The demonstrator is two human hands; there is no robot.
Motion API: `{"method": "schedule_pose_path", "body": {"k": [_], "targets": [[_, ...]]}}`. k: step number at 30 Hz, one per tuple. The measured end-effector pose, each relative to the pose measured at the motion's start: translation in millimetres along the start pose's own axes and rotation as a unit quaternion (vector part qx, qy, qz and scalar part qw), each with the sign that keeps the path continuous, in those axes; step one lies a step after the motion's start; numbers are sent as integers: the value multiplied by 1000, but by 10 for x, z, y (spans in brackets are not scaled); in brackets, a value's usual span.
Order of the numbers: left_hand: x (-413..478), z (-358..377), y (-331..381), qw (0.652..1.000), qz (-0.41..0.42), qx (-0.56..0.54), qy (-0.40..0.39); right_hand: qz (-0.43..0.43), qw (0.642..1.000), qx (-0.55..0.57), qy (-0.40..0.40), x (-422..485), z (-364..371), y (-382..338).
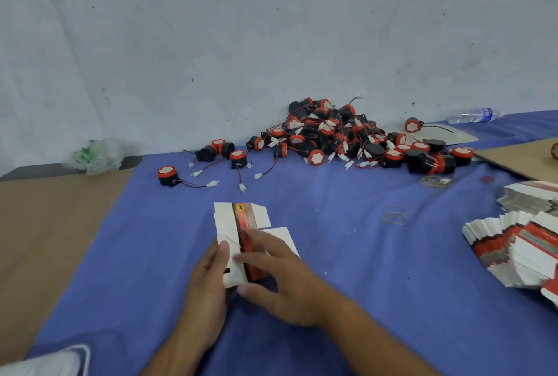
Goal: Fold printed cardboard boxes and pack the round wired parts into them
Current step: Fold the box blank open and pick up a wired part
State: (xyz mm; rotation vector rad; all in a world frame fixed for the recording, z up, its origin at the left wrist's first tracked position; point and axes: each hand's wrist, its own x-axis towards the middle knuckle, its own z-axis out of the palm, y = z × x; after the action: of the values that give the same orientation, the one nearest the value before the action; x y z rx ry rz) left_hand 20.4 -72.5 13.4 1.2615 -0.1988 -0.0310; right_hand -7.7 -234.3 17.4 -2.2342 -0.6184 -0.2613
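Box-forming step. A flat printed box (pixel 238 226) lies on the blue cloth (pixel 332 254), in front of the pile (pixel 347 140) of round wired parts and nearer the person. The left hand (pixel 208 273) pinches the box's left edge, thumb on the white panel and fingers apparently beneath. The right hand (pixel 271 279) lies across the red stripe with its fingers spread and fairly straight, pressing, not gripping; it is blurred, so finer detail cannot be told. The box is not yet squared, and no part is inside it. A few loose parts (pixel 167 176) lie left of the pile; a fanned stack (pixel 513 251) of flat boxes lies to its right and nearer the person; rubber bands (pixel 394 215) lie in front of it.

Method, as judged: keep the left edge anchored while the right hand pushes along the printed crease, so the panels open into a square tube without buckling. Fold the end flaps on their scores before taking a part from the pile, and tuck its wire in with it.
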Motion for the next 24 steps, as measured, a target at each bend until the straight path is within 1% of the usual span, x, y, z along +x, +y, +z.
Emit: {"method": "schedule_pose_path", "body": {"k": [2,4,7,11,15,19,21,24], "targets": [[-31,25,0,997,30,66,-24,41,998,46,32,3,-38,-59],[-87,100,25,985,67,149,-55,67,991,93,66,2,-81,-108],[-146,167,79,978,87,169,-89,92,975,190,74,-2,-126,-170],[-187,162,142,978,111,161,-76,94,962,246,73,-8,-153,-168],[-204,144,141,971,110,191,-87,110,952,279,54,-6,-202,-158],[-239,200,193,958,138,240,-80,129,952,273,40,-15,-294,-146],[-250,229,213,947,154,274,-71,129,944,302,34,-27,-324,-131],[-254,217,193,938,178,295,-47,114,931,341,59,-25,-326,-119]]}}
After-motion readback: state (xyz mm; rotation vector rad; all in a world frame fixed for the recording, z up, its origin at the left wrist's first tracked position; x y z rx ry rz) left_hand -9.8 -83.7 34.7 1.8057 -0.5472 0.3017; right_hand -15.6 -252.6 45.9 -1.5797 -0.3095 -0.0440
